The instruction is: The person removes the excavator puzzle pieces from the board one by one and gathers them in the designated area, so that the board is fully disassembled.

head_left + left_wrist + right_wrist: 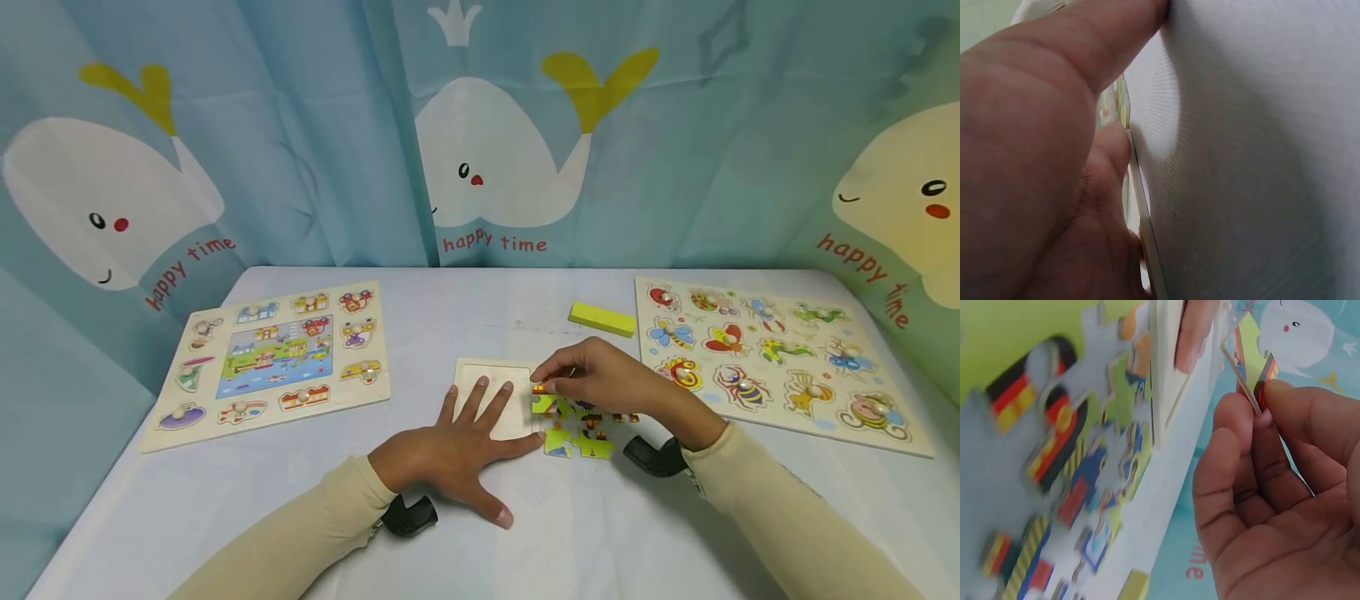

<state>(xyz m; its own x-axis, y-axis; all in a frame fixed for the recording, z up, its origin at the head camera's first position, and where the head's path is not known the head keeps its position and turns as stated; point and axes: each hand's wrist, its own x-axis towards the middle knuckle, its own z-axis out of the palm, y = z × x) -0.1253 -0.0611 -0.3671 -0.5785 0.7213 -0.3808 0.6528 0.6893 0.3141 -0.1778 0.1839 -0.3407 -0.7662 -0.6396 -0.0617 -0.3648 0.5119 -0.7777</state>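
Note:
My left hand [459, 450] lies with spread, straight fingers over a shallow wooden puzzle tray [517, 408], whose visible inside shows bare wood. Its thumb [1072, 44] reaches out over the white cloth beside the tray. My right hand [603, 379] is just right of the tray, pinching a jigsaw piece [1249, 356] between thumb and fingertip. That piece is lime green with a red, yellow and black part, held tilted above the surface. Loose jigsaw pieces [596, 448] lie beside the tray, partly hidden under my right hand.
A wooden knob puzzle with a town picture [273, 358] lies at the left. An insect knob puzzle [772, 358] lies at the right. Behind my right hand is a yellow-green block [602, 319]. A blue whale-print curtain [337, 167] hangs along the table's back edge.

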